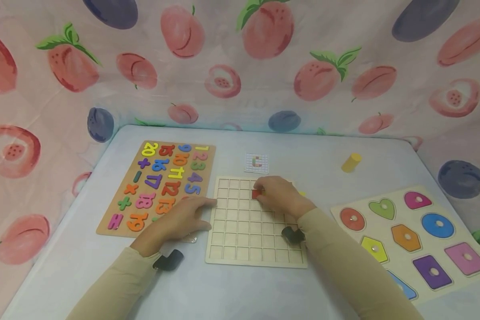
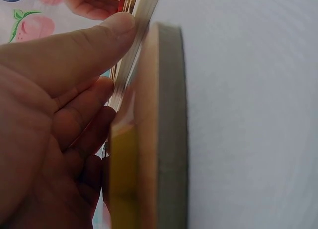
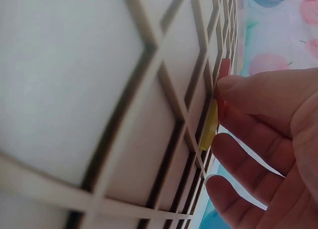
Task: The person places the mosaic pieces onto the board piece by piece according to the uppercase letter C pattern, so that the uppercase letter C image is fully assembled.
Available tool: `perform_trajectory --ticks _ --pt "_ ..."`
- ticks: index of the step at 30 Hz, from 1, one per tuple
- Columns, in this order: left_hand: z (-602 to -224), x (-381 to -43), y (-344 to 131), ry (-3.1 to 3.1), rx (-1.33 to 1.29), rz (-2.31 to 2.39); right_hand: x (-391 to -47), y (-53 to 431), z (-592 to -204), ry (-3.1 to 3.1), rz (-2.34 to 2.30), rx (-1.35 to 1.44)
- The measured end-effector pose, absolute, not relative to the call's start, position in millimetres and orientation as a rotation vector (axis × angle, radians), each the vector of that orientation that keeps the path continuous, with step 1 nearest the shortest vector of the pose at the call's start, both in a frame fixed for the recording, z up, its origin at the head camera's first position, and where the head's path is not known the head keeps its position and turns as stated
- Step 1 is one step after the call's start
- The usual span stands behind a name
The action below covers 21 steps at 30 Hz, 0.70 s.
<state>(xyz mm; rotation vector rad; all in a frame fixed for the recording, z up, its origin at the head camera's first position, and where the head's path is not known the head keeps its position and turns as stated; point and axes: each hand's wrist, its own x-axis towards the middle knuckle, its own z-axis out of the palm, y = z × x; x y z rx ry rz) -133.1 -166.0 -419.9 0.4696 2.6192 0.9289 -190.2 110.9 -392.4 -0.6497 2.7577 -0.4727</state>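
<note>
A pale wooden grid board (image 1: 238, 240) lies flat in the middle of the table. Over its far part, my right hand (image 1: 282, 195) pinches a small red tile (image 1: 255, 194) between thumb and index finger. In the right wrist view a yellow tile (image 3: 210, 127) sits in the grid beside the red tile (image 3: 224, 66), under the fingers. The board's left edge meets the fingertips of my left hand (image 1: 182, 221), whose thumb and fingers are spread along it. Some far-right cells are hidden by my right hand.
A number puzzle board (image 1: 111, 226) lies left, partly under my left hand. Beyond the grid is a small pattern card (image 1: 257, 163). A yellow cylinder (image 1: 350, 162) stands at the back right, and a knobbed shape puzzle (image 1: 388, 235) lies nearer on the right.
</note>
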Motion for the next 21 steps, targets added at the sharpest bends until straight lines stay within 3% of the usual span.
perform_trajectory --ticks 21 --pt "-419.6 -133.7 -166.2 2.607 0.466 0.930 -191.4 107.3 -392.2 2.770 -0.422 -0.658"
